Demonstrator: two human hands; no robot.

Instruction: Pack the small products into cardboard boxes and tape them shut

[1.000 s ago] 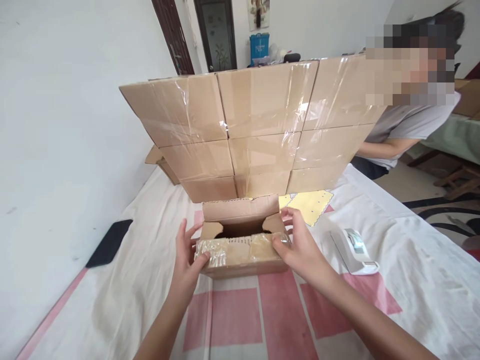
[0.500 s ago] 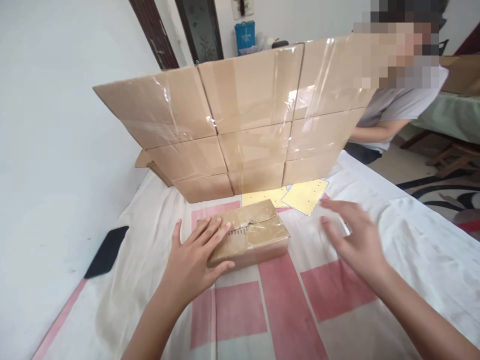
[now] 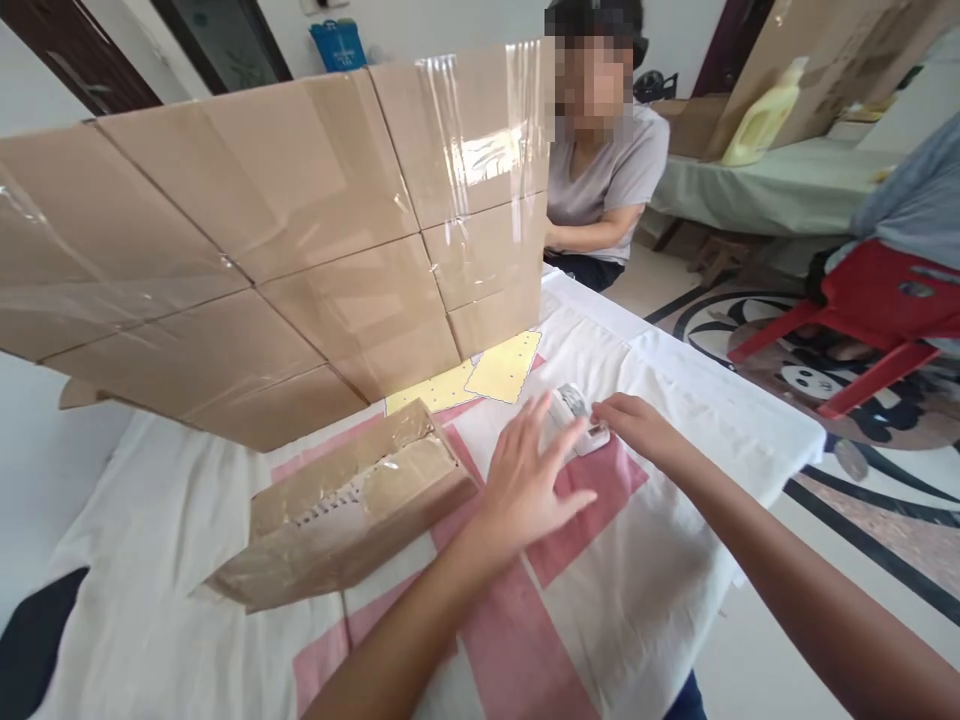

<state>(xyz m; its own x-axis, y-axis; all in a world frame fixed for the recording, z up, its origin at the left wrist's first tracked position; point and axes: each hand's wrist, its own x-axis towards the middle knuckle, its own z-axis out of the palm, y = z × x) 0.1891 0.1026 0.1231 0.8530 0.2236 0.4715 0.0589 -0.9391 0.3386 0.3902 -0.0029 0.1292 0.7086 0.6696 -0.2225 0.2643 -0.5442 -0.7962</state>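
On the cloth to the right lies a small white object [image 3: 576, 408] with a greyish printed patch; its exact kind is unclear. The closed fingers of my right hand [image 3: 634, 425] grip its right edge. My left hand [image 3: 529, 475] is open, fingers spread, just to the left of the white object and holding nothing. Left of that hand sits a taped brown cardboard box [image 3: 397, 490], its top flaps partly raised along the seam. Two yellow dotted sheets [image 3: 504, 368] lie overlapping behind the hands.
A tall taped cardboard panel [image 3: 337, 200] stands across the table. Beyond it sits a person [image 3: 607, 190] in a light shirt. A black flat object [image 3: 41, 635] lies at the left. To the right are a red chair [image 3: 892, 300] and a yellow bottle [image 3: 765, 115].
My left hand has come off the cardboard box and moved right. My right hand has closed on the white object. The view has turned right.
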